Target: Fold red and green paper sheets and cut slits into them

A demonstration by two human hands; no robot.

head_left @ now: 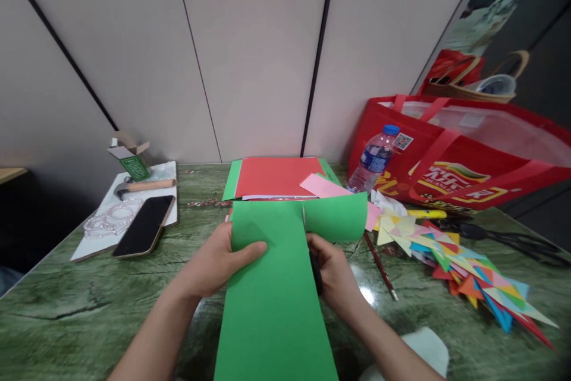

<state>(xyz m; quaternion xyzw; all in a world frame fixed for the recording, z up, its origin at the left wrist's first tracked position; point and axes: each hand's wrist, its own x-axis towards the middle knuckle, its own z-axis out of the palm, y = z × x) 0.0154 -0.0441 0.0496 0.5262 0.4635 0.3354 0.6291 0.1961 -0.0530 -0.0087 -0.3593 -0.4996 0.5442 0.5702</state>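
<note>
A long sheet of green paper [276,298] stretches from near my body to the middle of the table. My left hand [227,256] pinches its left edge, thumb on top and fingers hidden beneath. At the right edge, my right hand [332,271] grips black-handled scissors [316,274]. Their blade shows as a thin silver line at the far end of a cut in the paper. Right of the blade, a partly cut green strip [336,217] curls out to the side. Most of the scissors is hidden by the paper and my fingers.
Red paper [281,176] and pink paper [325,186] lie behind. Left are a phone [145,226], a hammer [149,185] and a small box [134,161]. Right are a pencil [380,266], folded colored paper pieces [477,274], a bottle [375,158] and a red bag [428,149].
</note>
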